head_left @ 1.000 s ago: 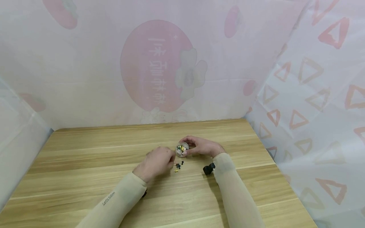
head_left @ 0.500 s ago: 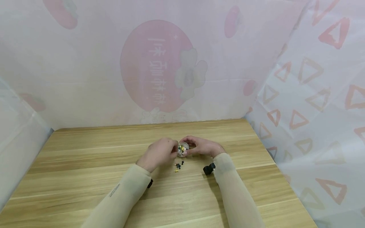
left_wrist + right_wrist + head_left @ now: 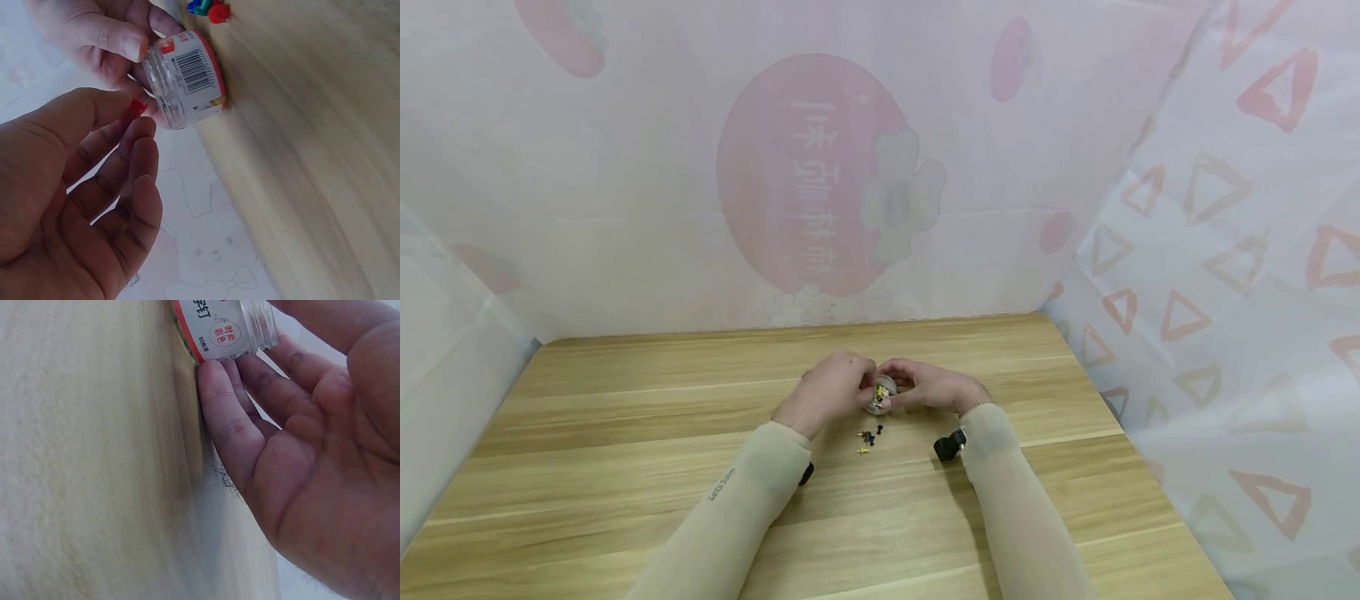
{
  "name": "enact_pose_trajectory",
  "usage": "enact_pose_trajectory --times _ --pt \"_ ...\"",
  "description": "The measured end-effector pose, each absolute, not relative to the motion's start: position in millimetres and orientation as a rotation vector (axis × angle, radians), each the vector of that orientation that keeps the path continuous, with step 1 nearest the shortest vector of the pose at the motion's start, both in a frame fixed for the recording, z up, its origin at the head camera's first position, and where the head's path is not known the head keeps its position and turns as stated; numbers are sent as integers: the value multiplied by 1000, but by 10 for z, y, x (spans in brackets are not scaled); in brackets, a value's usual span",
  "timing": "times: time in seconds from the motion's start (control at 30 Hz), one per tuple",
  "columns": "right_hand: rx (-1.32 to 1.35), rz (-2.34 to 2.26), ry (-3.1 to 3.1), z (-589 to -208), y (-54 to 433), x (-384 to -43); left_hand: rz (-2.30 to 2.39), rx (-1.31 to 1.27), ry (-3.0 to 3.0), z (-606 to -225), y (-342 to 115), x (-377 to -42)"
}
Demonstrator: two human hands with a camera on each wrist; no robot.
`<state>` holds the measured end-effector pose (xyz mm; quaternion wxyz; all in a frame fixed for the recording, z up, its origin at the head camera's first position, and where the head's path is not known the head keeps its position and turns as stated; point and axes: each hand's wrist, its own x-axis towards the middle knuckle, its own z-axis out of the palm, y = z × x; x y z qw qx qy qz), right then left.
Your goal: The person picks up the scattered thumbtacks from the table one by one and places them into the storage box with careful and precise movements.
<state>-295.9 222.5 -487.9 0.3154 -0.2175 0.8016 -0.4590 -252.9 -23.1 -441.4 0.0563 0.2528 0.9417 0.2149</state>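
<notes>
A small clear jar (image 3: 195, 74) with a white, red-edged label stands on the wooden table; in the head view several coloured push pins show inside its open mouth. My right hand (image 3: 934, 386) grips the jar, its thumb at the near side and its fingers curved round the far side. Between thumb and fingertip, my left hand (image 3: 94, 169) pinches a red push pin (image 3: 137, 107) just beside the jar's mouth. Several loose push pins (image 3: 868, 437) lie on the table in front of the jar, black and yellow ones among them.
The light wooden table (image 3: 625, 417) spreads out around both hands. A pale printed sheet (image 3: 647, 167) rises behind its back edge, and another with triangles (image 3: 1210, 250) hangs on the right. Each wrist wears a black camera (image 3: 950, 445).
My left hand has moved from beside the loose push pins up and right to the jar's mouth, carrying a red push pin. The right hand has stayed on the jar.
</notes>
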Motion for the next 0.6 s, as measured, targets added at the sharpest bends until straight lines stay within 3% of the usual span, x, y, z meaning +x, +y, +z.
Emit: enact_pose_trajectory --times 0.43,0.6 --pt "-590 -1214 2127 -4900 2230 -2974 532 878 2845 -4432 -346 -2320" --pt "-591 -1209 2130 -4902 2235 -2961 470 1031 2781 -4451 -391 -2209"
